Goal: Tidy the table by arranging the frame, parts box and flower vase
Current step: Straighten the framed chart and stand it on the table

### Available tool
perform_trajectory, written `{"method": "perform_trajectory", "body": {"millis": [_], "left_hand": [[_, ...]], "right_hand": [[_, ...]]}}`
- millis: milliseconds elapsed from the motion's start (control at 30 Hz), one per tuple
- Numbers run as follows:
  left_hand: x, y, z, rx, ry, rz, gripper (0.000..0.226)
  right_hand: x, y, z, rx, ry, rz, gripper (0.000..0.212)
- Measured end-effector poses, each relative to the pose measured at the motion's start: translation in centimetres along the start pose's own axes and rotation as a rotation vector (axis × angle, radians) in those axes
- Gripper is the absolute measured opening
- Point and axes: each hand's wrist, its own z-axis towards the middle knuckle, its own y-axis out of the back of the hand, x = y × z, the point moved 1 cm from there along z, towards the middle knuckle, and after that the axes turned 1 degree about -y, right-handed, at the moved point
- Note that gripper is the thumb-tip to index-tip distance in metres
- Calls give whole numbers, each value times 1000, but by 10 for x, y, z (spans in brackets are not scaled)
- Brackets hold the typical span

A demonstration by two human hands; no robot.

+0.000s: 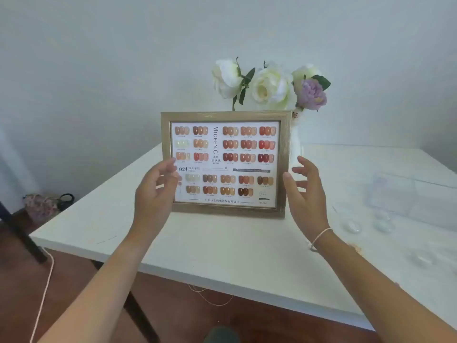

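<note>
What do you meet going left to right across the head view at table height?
Bag on the floor → left hand → frame → right hand → clear parts box.

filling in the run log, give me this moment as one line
gold wooden picture frame upright on white table | left hand open | right hand open | white flower vase behind
</note>
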Motion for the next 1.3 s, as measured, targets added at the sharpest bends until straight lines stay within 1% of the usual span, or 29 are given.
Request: {"method": "perform_trajectory", "body": {"millis": [33, 100, 200, 300, 433, 500, 633, 733, 833, 1067, 1300], "left_hand": [[3, 1, 4, -37, 8, 2, 23], [20, 3, 12, -112, 79, -5, 26], [43, 5, 20, -146, 199, -42, 31], [61, 2, 27, -103, 285, -76, 31], [77, -4, 32, 8, 365, -137, 32], [80, -8, 33, 50, 361, -139, 30], [82, -13, 32, 83, 331, -127, 27], [85, -15, 32, 77, 305, -125, 25], [88, -17, 33, 80, 315, -135, 23], [92, -14, 30, 74, 287, -142, 27], [92, 5, 27, 37, 268, -148, 27]], "right_hand": [[1, -3, 1, -3, -33, 19, 41], [-6, -9, 4, -12, -101, 41, 41], [-15, -20, 4, -7, -171, 70, 41], [-27, -28, 8, 3, -207, 111, 35], [-38, -36, 7, 60, -182, 94, 16], [-41, -38, 7, 65, -178, 85, 15], [-46, -38, 9, 67, -167, 77, 15], [-48, -38, 9, 64, -150, 79, 12], [-49, -38, 10, 66, -149, 68, 11], [-47, -39, 9, 66, -133, 58, 11], [-37, -51, 7, 96, -122, 69, 11]]}}
